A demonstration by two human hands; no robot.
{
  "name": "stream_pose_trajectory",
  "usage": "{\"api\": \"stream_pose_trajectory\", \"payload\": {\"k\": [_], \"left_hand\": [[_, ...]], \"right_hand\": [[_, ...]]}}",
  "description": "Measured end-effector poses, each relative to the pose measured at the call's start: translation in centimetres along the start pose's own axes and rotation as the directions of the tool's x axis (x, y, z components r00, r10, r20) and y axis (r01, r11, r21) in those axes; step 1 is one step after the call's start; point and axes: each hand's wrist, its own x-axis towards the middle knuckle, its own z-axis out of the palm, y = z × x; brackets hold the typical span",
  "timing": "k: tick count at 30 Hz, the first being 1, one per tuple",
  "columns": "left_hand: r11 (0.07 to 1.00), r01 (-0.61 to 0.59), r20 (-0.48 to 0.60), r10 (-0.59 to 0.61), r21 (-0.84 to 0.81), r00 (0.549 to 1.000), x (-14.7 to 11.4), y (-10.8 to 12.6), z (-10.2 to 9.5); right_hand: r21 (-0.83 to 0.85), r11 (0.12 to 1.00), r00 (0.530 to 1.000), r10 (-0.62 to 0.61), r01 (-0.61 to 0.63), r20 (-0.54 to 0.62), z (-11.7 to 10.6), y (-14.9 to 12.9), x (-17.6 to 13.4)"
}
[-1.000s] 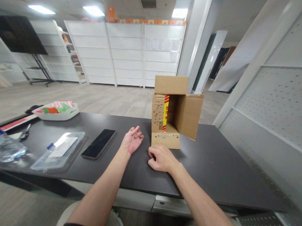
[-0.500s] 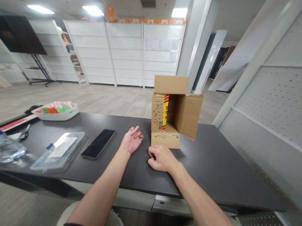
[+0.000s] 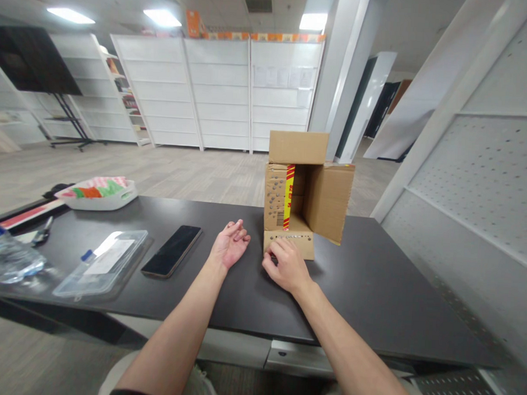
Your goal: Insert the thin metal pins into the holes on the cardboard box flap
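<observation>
One box (image 3: 311, 194) stands on the table, right of centre, its opening facing the person, with four flaps. The left flap (image 3: 276, 192) bears one yellow-and-red tape strip (image 3: 288, 197) and many small grey studs; the lower flap (image 3: 307, 250) has a single row of them, too small to count surely.

Of two hands, the right hand (image 3: 287, 264) is over the lower flap, thumb and fingers curled close together; whether they pinch anything I cannot tell. The left hand (image 3: 230, 245) lies palm up left of the box, fingers loosely bent; its grip I cannot tell either.

Leftward come one phone (image 3: 172, 252), one clear case (image 3: 87, 282), one bottle (image 3: 7, 262) and one white basket (image 3: 108, 204).

The table (image 3: 385, 296) is dark and smooth. Beyond are grey flooring, one screen (image 3: 34, 59), white shelving (image 3: 215, 96), three lit ceiling lamps and, at right, a perforated panel (image 3: 487, 163).
</observation>
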Motion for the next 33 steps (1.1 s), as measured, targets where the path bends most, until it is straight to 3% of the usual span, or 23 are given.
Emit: {"api": "stream_pose_trajectory", "payload": {"k": [6,11,33], "left_hand": [[1.0,0.001,-0.016,-0.001,-0.015,1.0,0.02,0.0,0.06],[1.0,0.001,-0.021,-0.001,-0.019,1.0,-0.04,0.0,0.09],[1.0,-0.008,-0.017,0.008,0.002,1.0,-0.13,0.01,0.21]], "right_hand": [[-0.042,0.988,0.978,0.142,-0.15,-0.151,0.19,0.32,0.01],[-0.097,0.968,0.958,0.208,-0.23,-0.196,0.38,0.53,0.02],[-0.172,0.945,0.956,0.259,-0.28,-0.136,0.81,0.94,-0.08]]}}
